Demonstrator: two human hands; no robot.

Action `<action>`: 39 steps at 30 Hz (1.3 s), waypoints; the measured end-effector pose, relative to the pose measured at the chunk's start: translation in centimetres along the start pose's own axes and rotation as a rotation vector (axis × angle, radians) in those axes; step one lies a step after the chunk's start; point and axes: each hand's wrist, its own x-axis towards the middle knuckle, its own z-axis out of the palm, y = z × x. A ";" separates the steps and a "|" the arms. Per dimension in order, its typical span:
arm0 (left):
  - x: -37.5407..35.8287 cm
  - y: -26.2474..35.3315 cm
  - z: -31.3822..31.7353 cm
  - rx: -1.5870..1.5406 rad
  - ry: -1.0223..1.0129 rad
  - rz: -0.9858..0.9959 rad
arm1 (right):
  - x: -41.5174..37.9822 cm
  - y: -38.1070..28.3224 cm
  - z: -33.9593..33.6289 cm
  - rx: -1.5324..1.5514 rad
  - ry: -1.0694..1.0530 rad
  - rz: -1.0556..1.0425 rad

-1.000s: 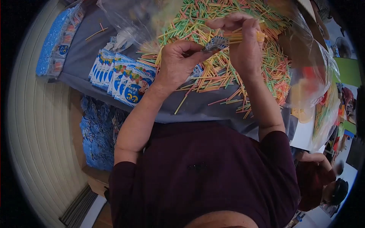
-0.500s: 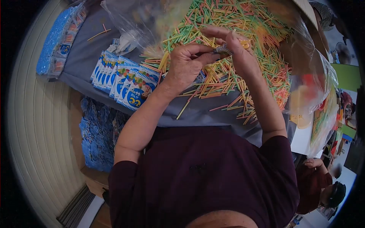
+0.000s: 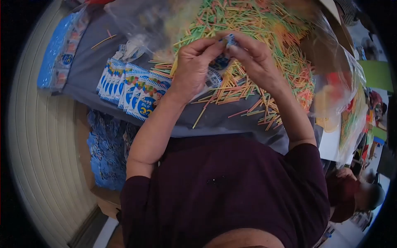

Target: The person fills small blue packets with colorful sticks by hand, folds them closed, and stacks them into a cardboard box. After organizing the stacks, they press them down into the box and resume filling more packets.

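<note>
A small blue-and-white packet (image 3: pixel 220 62) is held up over the heap, pinched between both hands. My left hand (image 3: pixel 192 68) has thumb and fingers closed on its left side. My right hand (image 3: pixel 257 60) grips the upper right part near the top edge, fingers bent over it. Under and around the hands spreads a large heap of thin coloured sticks (image 3: pixel 289 76) in green, yellow, orange and pink. Left of my left hand lie overlapping rows of flat printed packets (image 3: pixel 138 93). Another packet's white edge (image 3: pixel 214 78) shows just below the held one.
Clear plastic sheeting (image 3: pixel 136 20) lies at the back. A bundle of packets in a bag (image 3: pixel 62 53) stands at the table's left end. A box of blue wrappers (image 3: pixel 105 149) sits below the grey cloth (image 3: pixel 93 53). At the right a person (image 3: pixel 345 194) is nearby.
My right hand has come in from spread fingers to grip the packet's upper part. The packet is now upright between both hands, and the left hand has shifted slightly left.
</note>
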 end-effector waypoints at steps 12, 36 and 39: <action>-2.9 -0.5 -1.1 0.797 -0.009 0.289 | -2.0 -0.1 -1.4 -0.278 0.217 -0.275; -4.2 1.5 -1.9 1.315 -0.063 0.689 | -5.8 1.0 -9.7 -1.058 0.200 0.043; -4.1 1.7 -1.7 1.389 -0.043 0.665 | -4.4 -1.1 -7.9 -0.919 0.187 -0.177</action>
